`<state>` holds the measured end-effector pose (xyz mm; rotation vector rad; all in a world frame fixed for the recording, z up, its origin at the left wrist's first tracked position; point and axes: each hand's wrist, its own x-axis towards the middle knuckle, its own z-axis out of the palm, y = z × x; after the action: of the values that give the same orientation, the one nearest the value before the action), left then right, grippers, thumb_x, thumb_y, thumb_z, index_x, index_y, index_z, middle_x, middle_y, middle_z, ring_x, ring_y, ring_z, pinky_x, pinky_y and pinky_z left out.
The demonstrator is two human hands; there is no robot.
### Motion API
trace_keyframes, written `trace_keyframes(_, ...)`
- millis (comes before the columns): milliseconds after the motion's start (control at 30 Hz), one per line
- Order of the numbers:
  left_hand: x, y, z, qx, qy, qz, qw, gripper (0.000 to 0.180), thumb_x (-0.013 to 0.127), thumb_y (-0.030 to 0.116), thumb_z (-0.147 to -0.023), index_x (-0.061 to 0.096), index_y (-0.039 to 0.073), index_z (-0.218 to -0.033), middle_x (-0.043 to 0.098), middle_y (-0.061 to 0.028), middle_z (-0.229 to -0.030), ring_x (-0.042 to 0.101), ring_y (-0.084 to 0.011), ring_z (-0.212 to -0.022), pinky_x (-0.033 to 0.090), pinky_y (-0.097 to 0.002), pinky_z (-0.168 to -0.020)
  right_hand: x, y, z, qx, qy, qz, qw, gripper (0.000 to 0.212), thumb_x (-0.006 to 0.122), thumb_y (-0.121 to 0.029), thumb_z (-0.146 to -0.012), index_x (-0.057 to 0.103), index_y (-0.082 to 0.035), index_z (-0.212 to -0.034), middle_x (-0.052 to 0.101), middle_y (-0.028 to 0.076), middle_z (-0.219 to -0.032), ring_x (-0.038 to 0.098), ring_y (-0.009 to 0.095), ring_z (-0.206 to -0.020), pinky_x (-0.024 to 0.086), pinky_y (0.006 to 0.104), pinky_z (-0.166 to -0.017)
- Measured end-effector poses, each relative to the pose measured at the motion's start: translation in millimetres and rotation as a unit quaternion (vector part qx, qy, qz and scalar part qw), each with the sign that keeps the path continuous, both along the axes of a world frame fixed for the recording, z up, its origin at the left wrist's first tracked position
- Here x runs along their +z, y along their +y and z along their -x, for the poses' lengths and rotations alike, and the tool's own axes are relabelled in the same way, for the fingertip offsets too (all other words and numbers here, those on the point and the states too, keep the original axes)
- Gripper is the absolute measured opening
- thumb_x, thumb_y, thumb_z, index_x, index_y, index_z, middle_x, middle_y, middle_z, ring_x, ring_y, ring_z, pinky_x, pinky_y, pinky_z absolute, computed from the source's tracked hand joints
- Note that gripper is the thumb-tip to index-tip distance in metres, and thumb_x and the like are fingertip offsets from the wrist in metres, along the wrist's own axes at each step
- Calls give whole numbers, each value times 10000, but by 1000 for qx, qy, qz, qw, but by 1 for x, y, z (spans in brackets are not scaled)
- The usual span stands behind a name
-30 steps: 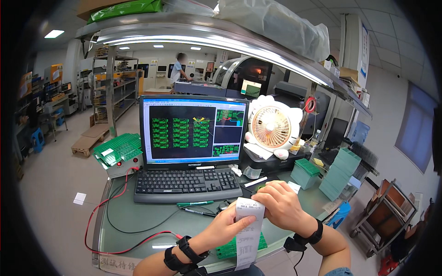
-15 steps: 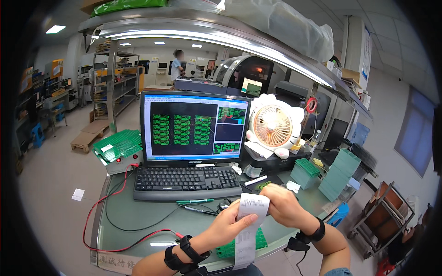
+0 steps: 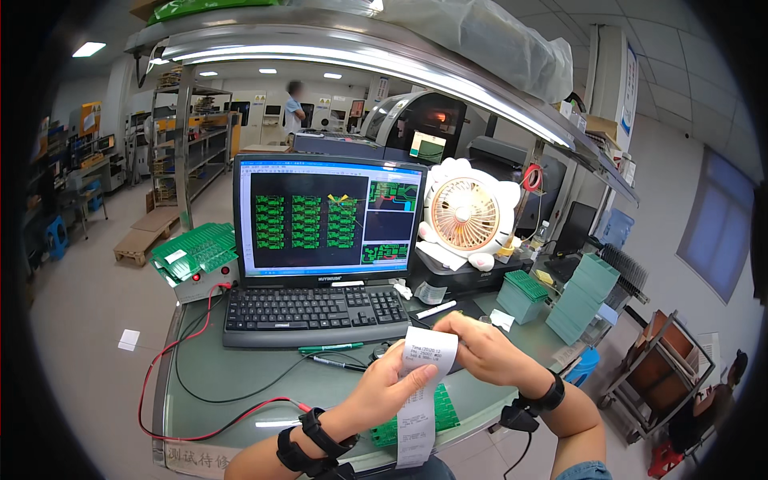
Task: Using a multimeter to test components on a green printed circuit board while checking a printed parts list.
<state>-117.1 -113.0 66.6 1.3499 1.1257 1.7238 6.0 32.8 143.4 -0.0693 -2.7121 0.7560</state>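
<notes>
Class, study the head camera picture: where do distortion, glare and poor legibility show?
Head view: the overhead shelf bows into an arch, corners black; head view: the tube light glares white, a pale reflection streaking the desk; head view: lower print on the paper strip is illegible.

Two hands (image 3: 384,392) and one paper strip (image 3: 415,436) are in front. Around them are one large screen (image 3: 308,220), one keyboard (image 3: 316,314), two pens (image 3: 330,348) below the keyboard, one fan (image 3: 464,213) and one cart (image 3: 662,370).
</notes>
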Motion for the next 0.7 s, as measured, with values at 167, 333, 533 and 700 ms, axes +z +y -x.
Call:
trace_keyframes(167, -1, 0, 1, 12, 20, 4, 1000, 383, 573, 266, -936, 520, -4, -1203, 502, -80, -1125, 541, -156, -1004, 459, -288, -837, -7, 0, 7, 11, 145, -310, 939, 76, 529, -96, -876, 559, -46, -925, 602, 95, -846, 599, 242, -777, 474, 334, -664)
trace_keyframes(333, 6, -4, 0, 33, 52, -10, 998, 366, 570, 260, -939, 529, 10, -1203, 507, -70, -1139, 538, -146, -1013, 460, -285, -836, -1, 9, 3, 12, -90, 94, 991, 101, 514, -106, -902, 557, -34, -957, 614, 99, -878, 612, 235, -796, 475, 316, -674)
trace_keyframes(533, 15, -9, 2, -46, -82, 47, 994, 385, 570, 260, -943, 483, 22, -1233, 577, -44, -1072, 556, -119, -979, 469, -287, -840, 5, -1, 6, 53, 280, -400, 871, 223, 653, -121, -757, 585, -80, -965, 596, 83, -838, 603, 241, -773, 470, 360, -707)
trace_keyframes(700, 13, -7, 0, -49, -85, 28, 995, 394, 561, 276, -950, 469, 17, -1232, 592, -49, -1062, 570, -107, -955, 477, -272, -823, -4, 5, 2, 6, 55, -77, 996, 65, 580, -94, -836, 550, -55, -878, 583, 110, -792, 590, 296, -749, 460, 391, -659)
